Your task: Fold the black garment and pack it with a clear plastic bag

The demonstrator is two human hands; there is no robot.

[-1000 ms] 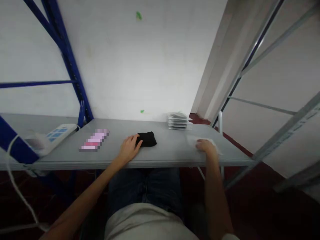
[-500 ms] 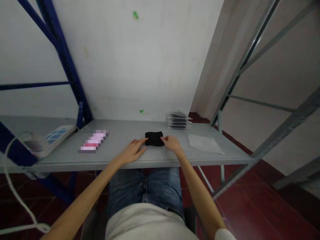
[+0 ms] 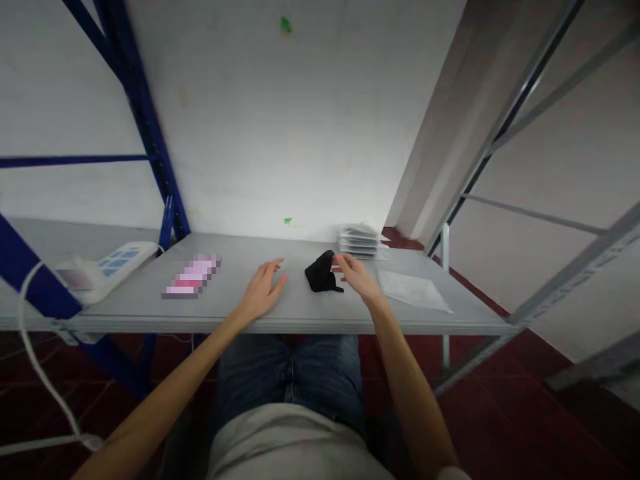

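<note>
A small black folded cloth (image 3: 320,274) is tilted up off the grey shelf (image 3: 300,312) near its middle. My right hand (image 3: 357,279) pinches its right edge and holds it lifted. My left hand (image 3: 263,291) lies flat on the shelf to the left of the cloth, fingers spread, holding nothing and a little apart from it.
A clear plastic bag (image 3: 413,290) lies flat right of my right hand. A stack of packed bags (image 3: 360,241) sits at the back by the wall. A blurred pink item (image 3: 191,277) and a white power strip (image 3: 105,265) lie to the left. Blue and grey rack posts flank the shelf.
My right hand left the clear bag, came to the black cloth, gripped it and raised it, shifting it rightward. My left hand let go of the cloth and now rests flat.
</note>
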